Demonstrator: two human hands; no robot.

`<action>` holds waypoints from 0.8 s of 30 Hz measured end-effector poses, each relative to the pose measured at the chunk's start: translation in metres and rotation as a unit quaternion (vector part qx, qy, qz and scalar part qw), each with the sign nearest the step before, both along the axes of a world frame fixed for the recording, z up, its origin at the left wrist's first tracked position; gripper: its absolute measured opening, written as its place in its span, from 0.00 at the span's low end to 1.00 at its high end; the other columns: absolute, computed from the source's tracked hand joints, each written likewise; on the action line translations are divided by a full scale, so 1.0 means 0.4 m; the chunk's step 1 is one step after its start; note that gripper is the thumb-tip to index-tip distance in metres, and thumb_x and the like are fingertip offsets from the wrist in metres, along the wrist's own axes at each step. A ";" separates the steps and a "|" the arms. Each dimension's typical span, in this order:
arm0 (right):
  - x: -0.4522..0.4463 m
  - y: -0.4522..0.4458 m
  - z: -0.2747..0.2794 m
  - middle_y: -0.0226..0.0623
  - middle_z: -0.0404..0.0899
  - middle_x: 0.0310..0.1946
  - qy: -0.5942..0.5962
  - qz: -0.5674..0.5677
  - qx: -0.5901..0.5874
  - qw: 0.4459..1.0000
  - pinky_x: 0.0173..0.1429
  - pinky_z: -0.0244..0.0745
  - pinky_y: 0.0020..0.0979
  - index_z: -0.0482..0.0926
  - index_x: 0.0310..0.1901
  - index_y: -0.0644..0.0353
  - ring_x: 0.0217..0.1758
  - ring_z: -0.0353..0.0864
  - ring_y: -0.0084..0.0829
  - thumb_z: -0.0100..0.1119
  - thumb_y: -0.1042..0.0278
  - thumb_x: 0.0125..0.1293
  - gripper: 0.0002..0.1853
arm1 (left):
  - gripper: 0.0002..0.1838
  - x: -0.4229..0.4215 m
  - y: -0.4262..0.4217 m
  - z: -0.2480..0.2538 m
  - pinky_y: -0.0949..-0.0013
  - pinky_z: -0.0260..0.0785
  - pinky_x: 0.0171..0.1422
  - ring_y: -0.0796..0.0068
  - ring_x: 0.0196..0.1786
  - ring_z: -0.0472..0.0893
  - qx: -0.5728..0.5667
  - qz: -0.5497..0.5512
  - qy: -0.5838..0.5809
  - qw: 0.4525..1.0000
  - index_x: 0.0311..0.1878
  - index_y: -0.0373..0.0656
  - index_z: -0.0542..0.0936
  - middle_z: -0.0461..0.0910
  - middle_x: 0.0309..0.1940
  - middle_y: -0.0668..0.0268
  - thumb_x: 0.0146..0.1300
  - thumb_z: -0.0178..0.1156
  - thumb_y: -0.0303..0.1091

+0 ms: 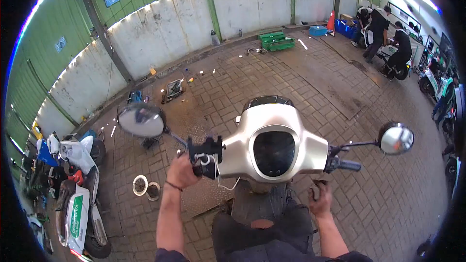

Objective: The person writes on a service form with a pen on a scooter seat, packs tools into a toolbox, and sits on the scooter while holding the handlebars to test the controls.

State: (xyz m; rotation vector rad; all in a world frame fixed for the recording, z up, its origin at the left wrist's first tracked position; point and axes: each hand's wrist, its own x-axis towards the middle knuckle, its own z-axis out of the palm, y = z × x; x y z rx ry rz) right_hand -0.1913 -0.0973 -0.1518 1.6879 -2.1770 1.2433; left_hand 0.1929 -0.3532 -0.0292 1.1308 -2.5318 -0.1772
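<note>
Before me stands a scooter with a pale gold front cover [233, 146] and a dark display [274, 150] in its middle. My left hand [182, 171] is closed round the left handlebar grip, beside a black phone holder [206, 149] and a white cable [228, 186]. My right hand [320, 200] hangs below the right handlebar grip [349, 165], apart from it. Its fingers are loosely curled with a gap between them and the thumb, and nothing shows in it. Round mirrors stick out on the left [141, 120] and on the right [396, 139].
A white and green scooter [77, 216] stands at the left. On the brick floor lie a green toolbox [276, 41], a tray of parts [174, 88] and two round rings or dishes [140, 185]. Three people [377, 34] work round another scooter at the back right.
</note>
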 end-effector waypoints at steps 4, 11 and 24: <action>-0.081 0.101 0.104 0.50 0.68 0.57 0.141 -0.076 -0.152 0.975 0.65 0.63 0.45 0.69 0.58 0.60 0.61 0.67 0.51 0.75 0.61 0.46 0.37 | 0.24 -0.016 -0.081 0.022 0.52 0.66 0.63 0.53 0.47 0.79 -0.056 -0.059 -0.037 0.996 0.46 0.43 0.79 0.79 0.41 0.54 0.42 0.65 0.40; -0.170 0.112 0.216 0.52 0.74 0.54 0.059 -0.055 0.317 0.945 0.64 0.68 0.42 0.69 0.59 0.64 0.60 0.71 0.51 0.82 0.59 0.31 0.49 | 0.27 -0.027 -0.039 0.072 0.53 0.68 0.61 0.52 0.52 0.78 0.036 -0.012 -0.142 0.989 0.52 0.44 0.78 0.76 0.48 0.52 0.45 0.64 0.40; -0.193 0.100 0.228 0.51 0.70 0.58 0.104 -0.058 0.259 0.959 0.62 0.69 0.43 0.72 0.55 0.63 0.60 0.70 0.53 0.68 0.70 0.46 0.31 | 0.34 -0.028 0.047 0.040 0.55 0.73 0.54 0.52 0.52 0.77 0.010 0.000 -0.089 0.996 0.59 0.48 0.73 0.74 0.49 0.54 0.42 0.64 0.35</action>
